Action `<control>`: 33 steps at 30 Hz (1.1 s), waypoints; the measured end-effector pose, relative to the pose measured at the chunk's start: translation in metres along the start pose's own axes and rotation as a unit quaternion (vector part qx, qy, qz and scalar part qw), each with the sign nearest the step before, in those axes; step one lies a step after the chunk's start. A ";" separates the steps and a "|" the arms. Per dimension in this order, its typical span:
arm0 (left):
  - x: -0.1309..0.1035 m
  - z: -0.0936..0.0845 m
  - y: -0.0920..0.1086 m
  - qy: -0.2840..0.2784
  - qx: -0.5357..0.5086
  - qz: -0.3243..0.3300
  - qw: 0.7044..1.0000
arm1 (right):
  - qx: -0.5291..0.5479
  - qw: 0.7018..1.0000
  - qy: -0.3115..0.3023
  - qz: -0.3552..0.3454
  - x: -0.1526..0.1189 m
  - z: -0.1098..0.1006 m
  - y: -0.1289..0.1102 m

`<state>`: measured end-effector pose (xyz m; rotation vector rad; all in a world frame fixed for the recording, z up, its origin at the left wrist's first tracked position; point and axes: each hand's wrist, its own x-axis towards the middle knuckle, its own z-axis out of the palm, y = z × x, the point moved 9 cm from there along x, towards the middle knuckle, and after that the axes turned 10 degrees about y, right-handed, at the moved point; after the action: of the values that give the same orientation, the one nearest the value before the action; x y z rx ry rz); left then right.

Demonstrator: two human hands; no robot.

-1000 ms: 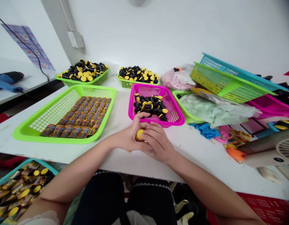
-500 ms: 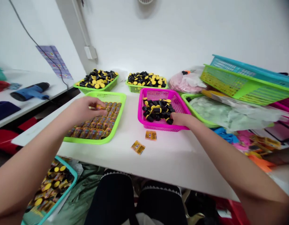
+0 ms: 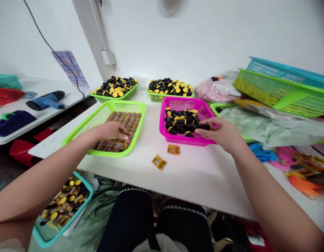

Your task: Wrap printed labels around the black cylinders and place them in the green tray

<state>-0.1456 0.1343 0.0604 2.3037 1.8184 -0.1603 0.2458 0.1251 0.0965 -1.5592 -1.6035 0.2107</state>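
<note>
My left hand (image 3: 113, 131) is over a lime green basket (image 3: 104, 153), its fingers curled down among rows of small cylinders in printed orange labels (image 3: 129, 119). What its fingertips close on is hidden. At the front right of a magenta basket (image 3: 163, 126), my right hand (image 3: 219, 131) pinches a black cylinder (image 3: 204, 127) between thumb and fingers. Loose black cylinders with yellow ends (image 3: 181, 121) lie around it in that basket. Two flat orange printed labels (image 3: 173, 149) rest on the white table in front of the magenta basket.
Two green baskets piled with black and yellow cylinders (image 3: 171, 86) stand at the back. Stacked baskets (image 3: 280, 87) and plastic bags (image 3: 259, 122) crowd the right. A turquoise basket (image 3: 88, 196) sits below the table's left edge. A blue heat gun (image 3: 46, 100) lies on the side table.
My left hand has moved right and lower over the labelled rows. My right hand has shifted, and its thumb and fingers now show on a black cylinder. The view has turned slightly left.
</note>
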 end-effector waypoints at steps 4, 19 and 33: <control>-0.031 -0.027 0.050 0.236 0.057 0.089 0.966 | 0.176 0.977 0.121 -0.023 -0.017 -0.011 0.011; -0.154 0.124 0.188 0.290 0.233 0.307 0.876 | 0.093 0.958 0.120 -0.244 -0.046 -0.002 -0.018; -0.037 -0.001 0.180 0.316 -0.388 0.234 0.834 | 0.306 0.939 0.116 -0.111 -0.045 0.006 -0.003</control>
<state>0.0207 0.0591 0.0858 2.1517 1.0704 1.2928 0.2329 0.0872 0.0742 -0.8830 -1.3398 0.3493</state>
